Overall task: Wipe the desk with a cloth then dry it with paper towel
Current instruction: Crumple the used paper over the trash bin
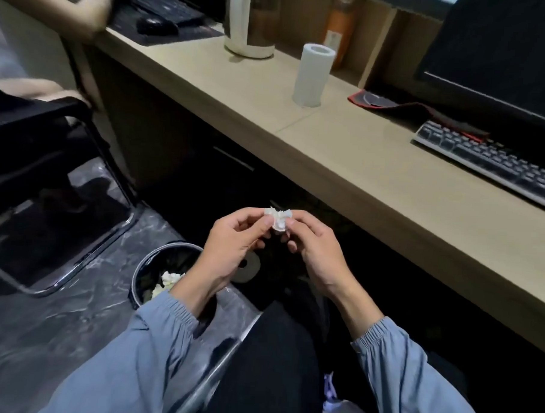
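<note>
white crumpled paper towel wad [278,219], pinched by both hands' fingers [266,222]

— What does the bench [375,179] carry?
— Its top is pale and wood-toned. A white paper towel roll [313,75] stands upright near the middle, and a tall dark container with a pale base [251,24] stands behind it to the left.
— And to the right?
— A grey keyboard [491,162] lies in front of a dark monitor [503,51], just beside a black, red-edged mat [403,109].
— The far left?
— A black keyboard [161,1] and a black mouse [155,25] lie on a dark desk mat [178,35].
— And the floor [57,321]?
— It is dark and marbled. A round waste bin [136,281] holding crumpled paper stands near a chair's chrome base [91,257].
</note>
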`<state>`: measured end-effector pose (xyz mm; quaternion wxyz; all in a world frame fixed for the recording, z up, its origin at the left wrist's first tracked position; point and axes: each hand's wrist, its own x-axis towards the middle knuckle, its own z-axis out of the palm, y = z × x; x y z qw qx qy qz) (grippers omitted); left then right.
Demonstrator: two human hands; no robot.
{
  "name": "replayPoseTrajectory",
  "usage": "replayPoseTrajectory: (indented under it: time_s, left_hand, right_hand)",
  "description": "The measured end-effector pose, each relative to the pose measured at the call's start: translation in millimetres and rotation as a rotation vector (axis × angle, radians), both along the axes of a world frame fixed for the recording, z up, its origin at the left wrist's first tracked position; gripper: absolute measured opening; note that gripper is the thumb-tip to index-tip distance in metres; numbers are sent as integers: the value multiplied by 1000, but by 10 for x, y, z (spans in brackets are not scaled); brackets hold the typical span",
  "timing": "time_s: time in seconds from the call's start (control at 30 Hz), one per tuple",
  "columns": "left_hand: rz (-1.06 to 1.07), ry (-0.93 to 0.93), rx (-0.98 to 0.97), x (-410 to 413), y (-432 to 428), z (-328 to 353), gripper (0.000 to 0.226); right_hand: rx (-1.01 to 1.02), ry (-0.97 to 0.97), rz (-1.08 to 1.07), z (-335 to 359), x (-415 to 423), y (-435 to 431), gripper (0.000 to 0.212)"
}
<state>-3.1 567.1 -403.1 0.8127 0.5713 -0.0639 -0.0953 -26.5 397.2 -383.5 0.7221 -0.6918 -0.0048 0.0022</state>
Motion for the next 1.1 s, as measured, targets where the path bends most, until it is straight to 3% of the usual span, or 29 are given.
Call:
replayPoseTrajectory:
  time_s: [0.17, 0.47, 0.7, 0.83, 1.0, 1.1]
  left_hand:
    - [37, 68, -58, 92, 382, -220, 39]
    - [182, 110, 34, 201, 1020, -750, 28]
    - [383, 264, 90, 312, 1206, -1267, 16]
    - [519, 323, 163, 431, 1283, -1502, 6]
    - [554, 455, 273, 559, 1416, -1762, 24]
    - [544, 495, 394, 555, 1505, -1889, 21]
  right_hand:
    - [-36, 37, 94, -268, 270, 378, 22]
    - [-48, 44, 182, -720, 569, 1010, 11]
    - [-91, 235, 204, -1229, 711, 1273, 14]
    - [-103, 308, 156, -1463, 851, 1404, 14]
    - [-209, 384, 176, -1644, 1020, 1591, 14]
    - [-296, 416, 203, -1768, 1023, 1642, 18]
